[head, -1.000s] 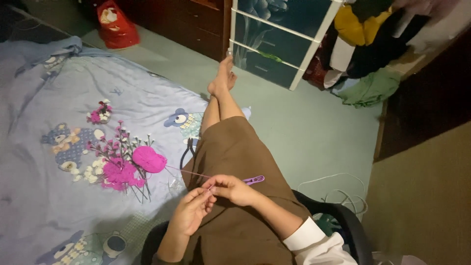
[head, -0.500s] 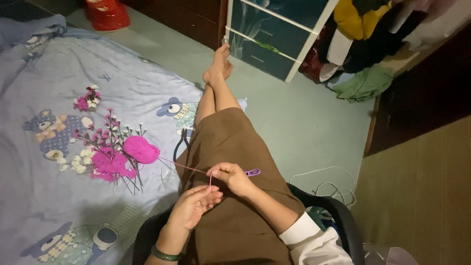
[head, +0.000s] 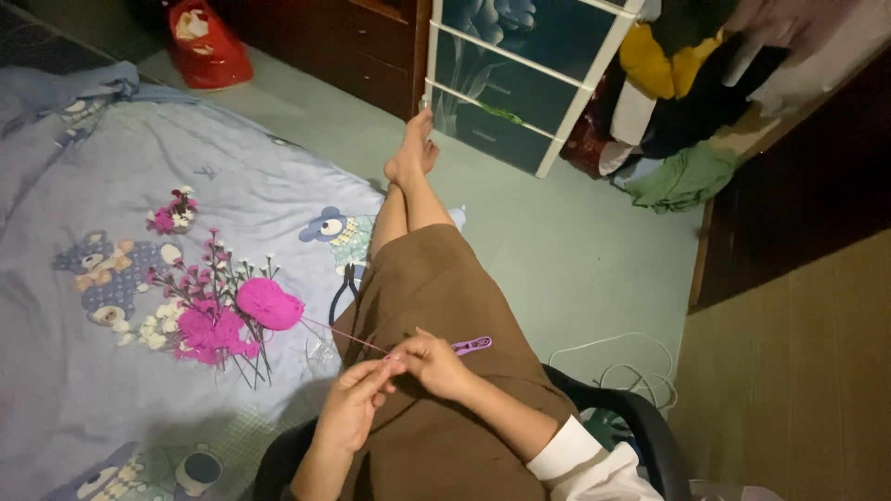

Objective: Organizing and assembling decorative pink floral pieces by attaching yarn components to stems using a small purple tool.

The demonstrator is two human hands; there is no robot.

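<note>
Two bare hands meet at the lower middle of the frame: the left hand (head: 353, 408) and the right hand (head: 432, 362). One purple plastic crochet hook (head: 471, 346) sticks out from the right one. One round ball of bright pink yarn (head: 268, 303) lies left of centre, with one thin pink yarn strand (head: 339, 334) running from it. Two clusters of small crocheted flowers lie on the blanket: the larger pink-and-white bunch (head: 200, 315) and the small cluster (head: 172, 211) above it. One pair of dark-handled pliers (head: 345, 292), one red bag (head: 206, 42) at upper left, one white-framed drawer unit (head: 520, 79) at the top.
</note>
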